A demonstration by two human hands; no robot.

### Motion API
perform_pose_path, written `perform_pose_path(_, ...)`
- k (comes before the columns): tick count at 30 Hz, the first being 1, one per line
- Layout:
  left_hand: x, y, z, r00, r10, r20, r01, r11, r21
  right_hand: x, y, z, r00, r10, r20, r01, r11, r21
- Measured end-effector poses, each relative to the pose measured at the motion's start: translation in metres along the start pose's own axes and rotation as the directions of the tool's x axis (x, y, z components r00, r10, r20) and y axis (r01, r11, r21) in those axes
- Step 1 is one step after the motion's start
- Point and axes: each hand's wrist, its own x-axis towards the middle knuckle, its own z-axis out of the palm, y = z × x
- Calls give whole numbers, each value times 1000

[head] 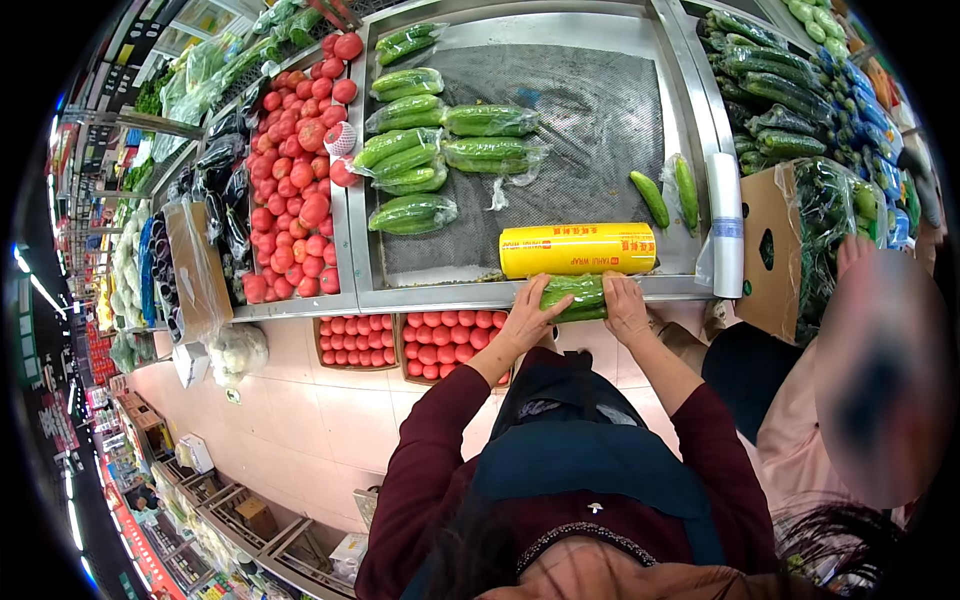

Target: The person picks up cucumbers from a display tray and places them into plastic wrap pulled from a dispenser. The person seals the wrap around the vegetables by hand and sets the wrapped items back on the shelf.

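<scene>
Between my left hand and my right hand is a bundle of green cucumbers in clear plastic film, gripped at both ends above the stall's front metal edge. Just beyond it lies a yellow roll of cling wrap, which bears printing. Several film-wrapped cucumber packs sit in rows on the left part of the metal display tray. Two cucumbers lie at the tray's right: a bare-looking one and another with some plastic by it.
Left of the tray is a bin of tomatoes. A roll of clear plastic bags stands at the right divider, beside a cardboard box. Boxed tomatoes sit below the front edge. Another person is close on my right.
</scene>
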Motion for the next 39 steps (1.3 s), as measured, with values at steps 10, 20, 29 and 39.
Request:
perform_pose_path(10, 7, 3, -50, 910, -306, 280, 411, 567, -714, -11, 18, -23, 754, 211, 622, -629, 507, 589)
perform_pose_path(20, 3, -36, 7, 496, -693, 522, 838, 226, -497, 31, -43, -39, 987, -161, 3, 156, 949, -275)
perform_pose_path(29, -25, 14, 19, 204, -893, 402, 576, -223, -787, 68, -23, -44, 949, -60, 308, 61, 998, 6)
perform_pose_path(39, -40, 69, 35, 337, -661, 671, 39, -702, -711, 5, -31, -34, 846, -6, 532, -132, 966, 221)
